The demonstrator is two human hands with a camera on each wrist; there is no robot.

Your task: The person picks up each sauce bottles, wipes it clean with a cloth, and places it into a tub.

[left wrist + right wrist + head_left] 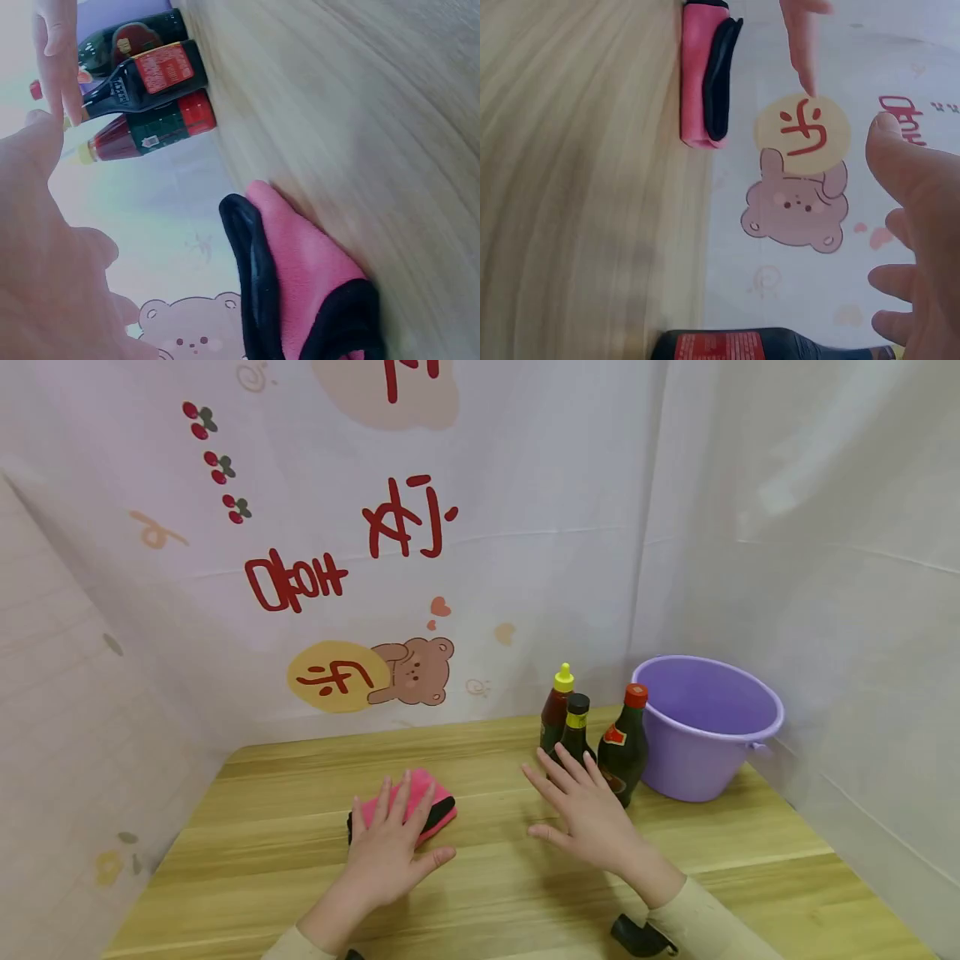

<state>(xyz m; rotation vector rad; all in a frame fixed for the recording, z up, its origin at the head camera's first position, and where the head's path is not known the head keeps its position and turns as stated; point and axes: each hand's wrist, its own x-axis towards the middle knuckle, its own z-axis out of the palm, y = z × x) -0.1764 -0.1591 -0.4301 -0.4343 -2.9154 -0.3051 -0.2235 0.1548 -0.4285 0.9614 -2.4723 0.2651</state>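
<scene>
A folded pink cloth with black edging (441,817) lies on the wooden table, left of the middle. Over it hovers my left hand (386,852), fingers spread and holding nothing; the left wrist view shows the cloth (300,262) apart from the hand. My right hand (588,814), also spread and holding nothing, hangs above the table in front of three sauce bottles. These are a yellow-capped bottle (555,714), a black-capped bottle (576,735) partly hidden by my fingers, and a red-capped dark bottle (626,747).
A purple bucket (690,768) stands behind and right of the bottles, near the table's right edge. White printed curtain (510,568) encloses the wooden table (480,893) at the back and both sides.
</scene>
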